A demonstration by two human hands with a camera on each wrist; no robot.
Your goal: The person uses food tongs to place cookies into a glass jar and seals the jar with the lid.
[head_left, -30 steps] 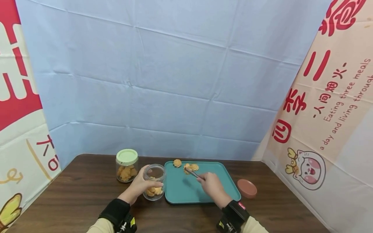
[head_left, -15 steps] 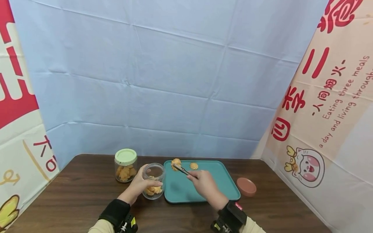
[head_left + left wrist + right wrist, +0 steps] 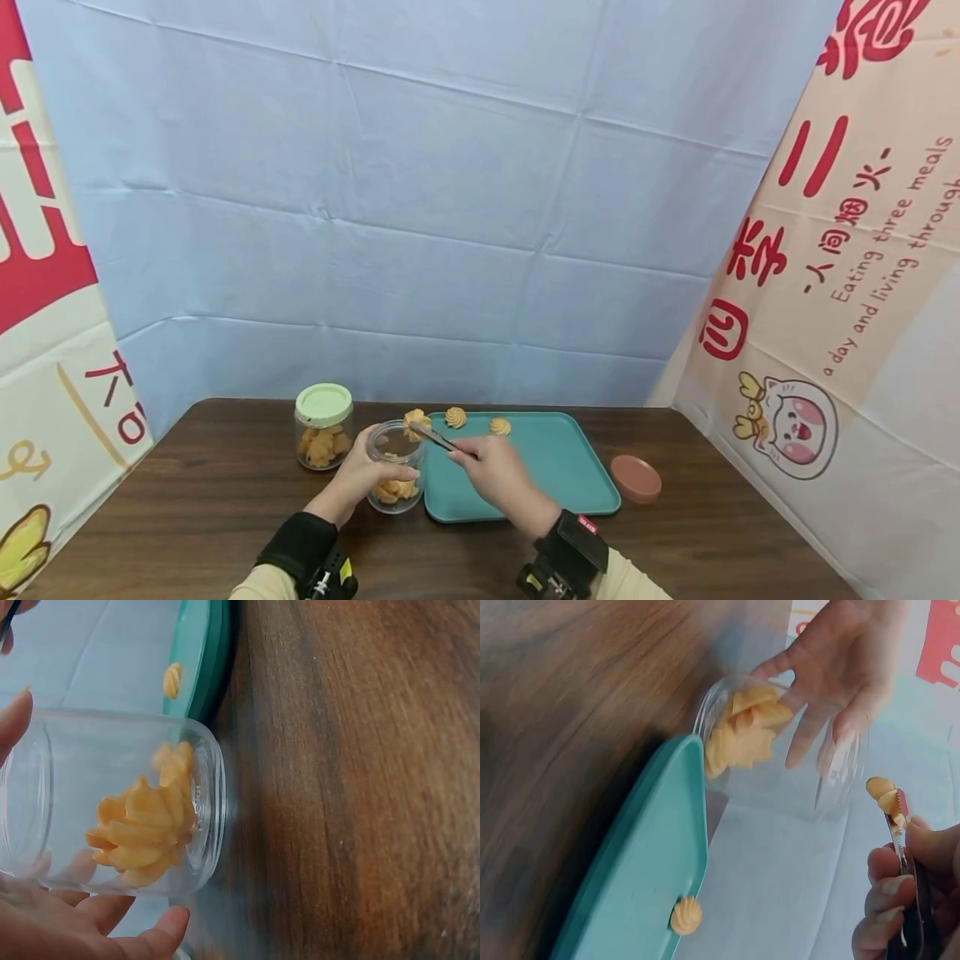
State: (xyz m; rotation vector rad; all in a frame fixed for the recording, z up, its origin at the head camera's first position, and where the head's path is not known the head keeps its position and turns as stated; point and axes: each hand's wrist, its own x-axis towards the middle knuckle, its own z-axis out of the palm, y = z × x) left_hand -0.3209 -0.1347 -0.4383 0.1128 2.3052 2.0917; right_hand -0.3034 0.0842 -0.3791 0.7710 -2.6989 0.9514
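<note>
My left hand [image 3: 369, 477] grips a clear open jar [image 3: 112, 735] standing on the table, thumb on the near side and fingers around the far side. Several swirled cookies [image 3: 142, 825] lie in the bottom of the jar. With curled fingers my right hand [image 3: 498, 475] holds metal tongs [image 3: 438, 438], dark at the handle in the right wrist view. Their tips pinch one cookie [image 3: 417, 424] at the right side of the jar's mouth. Two more cookies, a left one [image 3: 455, 417] and a right one [image 3: 500, 427], sit along the back of the teal tray [image 3: 525, 492].
A second jar [image 3: 324, 429] with a light green lid and cookies inside stands at the left. To the right of the tray lies a reddish-brown round lid [image 3: 636, 479]. The wooden table [image 3: 202, 500] meets a pale blue cloth [image 3: 450, 208] behind.
My right hand has moved left, carrying the cookie in the tongs from over the back of the tray to the jar's mouth. The left hand and its jar have stayed almost still.
</note>
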